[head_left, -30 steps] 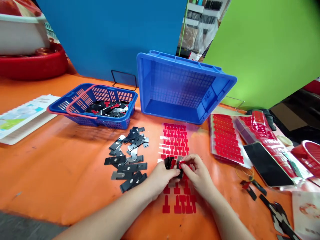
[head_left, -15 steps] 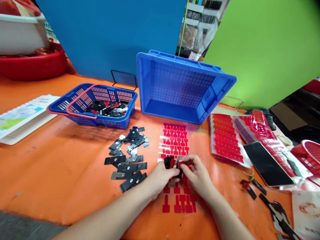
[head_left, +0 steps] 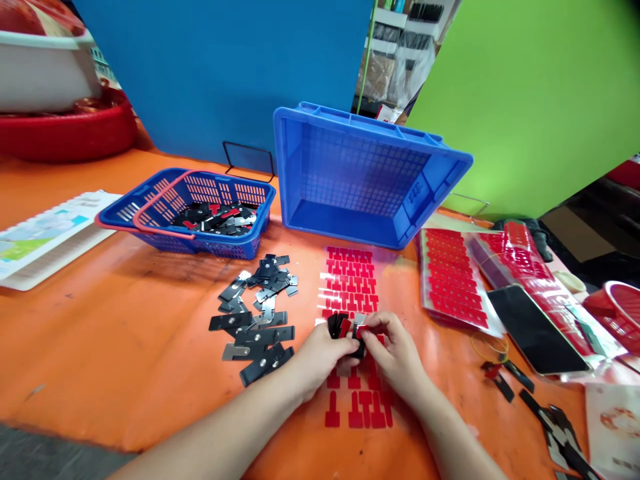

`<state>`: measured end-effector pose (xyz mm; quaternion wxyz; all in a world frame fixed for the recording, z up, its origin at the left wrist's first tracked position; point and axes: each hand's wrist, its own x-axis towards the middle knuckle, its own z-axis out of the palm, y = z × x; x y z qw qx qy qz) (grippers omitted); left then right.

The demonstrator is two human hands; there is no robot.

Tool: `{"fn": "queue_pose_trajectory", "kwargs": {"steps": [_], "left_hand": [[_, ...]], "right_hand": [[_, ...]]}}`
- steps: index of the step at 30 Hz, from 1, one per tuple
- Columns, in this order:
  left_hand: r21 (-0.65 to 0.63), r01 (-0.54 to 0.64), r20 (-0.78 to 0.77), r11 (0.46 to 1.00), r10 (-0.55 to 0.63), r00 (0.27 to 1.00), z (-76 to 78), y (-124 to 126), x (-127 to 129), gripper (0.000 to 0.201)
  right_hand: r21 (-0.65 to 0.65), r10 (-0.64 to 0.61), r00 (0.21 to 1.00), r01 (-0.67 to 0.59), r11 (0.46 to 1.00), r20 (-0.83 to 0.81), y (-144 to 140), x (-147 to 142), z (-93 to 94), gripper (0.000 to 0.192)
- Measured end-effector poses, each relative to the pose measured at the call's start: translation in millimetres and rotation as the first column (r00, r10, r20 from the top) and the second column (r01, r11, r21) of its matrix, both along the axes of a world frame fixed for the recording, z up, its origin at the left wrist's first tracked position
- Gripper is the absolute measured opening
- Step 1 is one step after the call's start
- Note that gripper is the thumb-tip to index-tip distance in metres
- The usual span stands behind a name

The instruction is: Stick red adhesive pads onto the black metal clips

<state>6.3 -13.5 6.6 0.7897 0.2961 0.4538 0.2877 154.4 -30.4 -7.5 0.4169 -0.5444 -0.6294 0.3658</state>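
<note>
The small black part (head_left: 358, 331) with a red sticker on it sat between my two hands, above the lower half of the clear sticker sheet (head_left: 353, 283), just in front of me at the middle of the worktop (head_left: 125, 333). Its long axis could not be read; my fingers covered most of it.

My right hand (head_left: 395, 350) lay to the right of the part, thumb and forefinger closed to a pinch on its red-tipped upper edge. My left hand (head_left: 320, 353) lay to the left, fingers curled shut around a small bundle of black parts (head_left: 338, 325), their ends projecting upward from the fist. Both hands touched the part; neither was clearly nearer. The two hands met over the sheet, whose rows of red T-shaped stickers ran away from me toward the tilted blue crate (head_left: 360, 177).

The loose pile of black metal pieces (head_left: 257, 313) lay on the worktop just left of my left hand, apart from it. Farther left and back stood the blue basket (head_left: 187, 210) with a red handle, holding more black pieces. To the right, well apart from my right hand, lay further sticker sheets (head_left: 453, 277) and a dark phone (head_left: 533, 330); a few black pieces (head_left: 550, 420) lay at the near right edge.
</note>
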Motion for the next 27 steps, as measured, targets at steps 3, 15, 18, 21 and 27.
{"fn": "queue_pose_trajectory", "kwargs": {"steps": [3, 15, 18, 21, 27], "left_hand": [[-0.002, 0.003, -0.005, 1.0, -0.003, 1.0, 0.2, 0.0, 0.1, 0.013], [-0.021, -0.003, 0.0, 1.0, 0.003, 1.0, -0.6, 0.4, -0.3, 0.016], [-0.024, -0.008, 0.004, 1.0, 0.008, 1.0, -0.3, 0.4, -0.6, 0.018], [-0.025, -0.015, 0.013, 1.0, 0.015, 1.0, -0.6, 0.3, -0.7, 0.019], [-0.011, -0.008, 0.006, 1.0, 0.008, 1.0, -0.8, 0.2, -0.5, 0.019]], "right_hand": [[0.004, -0.005, 1.0, 0.005, 1.0, 0.003, 0.1, 0.0, -1.0, 0.008], [0.012, -0.017, 0.999, 0.017, 1.0, 0.044, -0.6, -0.9, 2.2, 0.005], [0.004, -0.019, 0.999, 0.019, 1.0, 0.04, -0.8, -1.3, 2.5, 0.005], [0.0, -0.018, 0.999, 0.018, 1.0, 0.036, -1.1, -1.4, 2.8, 0.004], [0.012, -0.007, 0.998, 0.006, 1.0, 0.068, -0.7, -0.8, 1.9, 0.006]]}}
